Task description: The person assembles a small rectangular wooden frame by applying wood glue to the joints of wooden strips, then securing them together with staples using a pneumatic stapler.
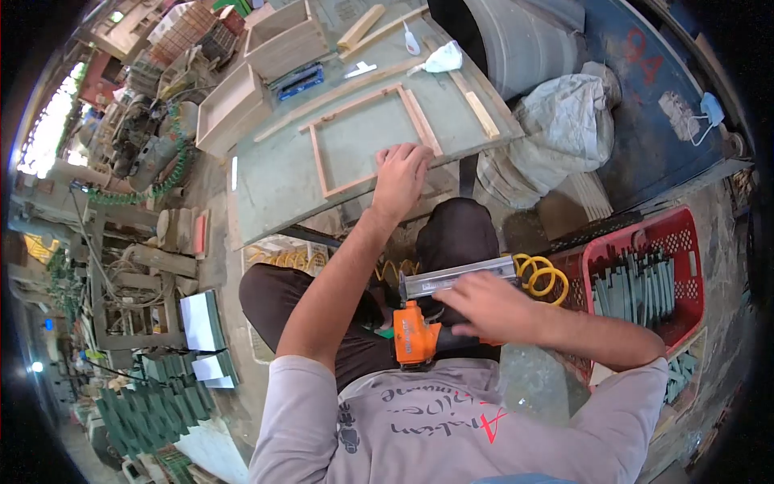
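My left hand (401, 171) is closed over the near rail of a rectangular wooden frame (321, 157), close to its near right corner. The frame lies flat on a grey-green tabletop (274, 189). Across my lap rests an orange nail gun (415, 335) with a silver magazine (451, 278). My right hand (488, 305) lies over the gun with its fingers bent round it; part of the grip is hidden beneath the hand. A coiled yellow air hose (544, 276) shows beside the magazine.
Wooden drawer boxes (234, 113), a blue tool (300, 83), a glue bottle (411, 39) and a white bag (443, 58) occupy the table. Loose wood strips (482, 114) lie at its right. A red crate (685, 298) of strips stands right; a white sack (564, 125) sits beyond.
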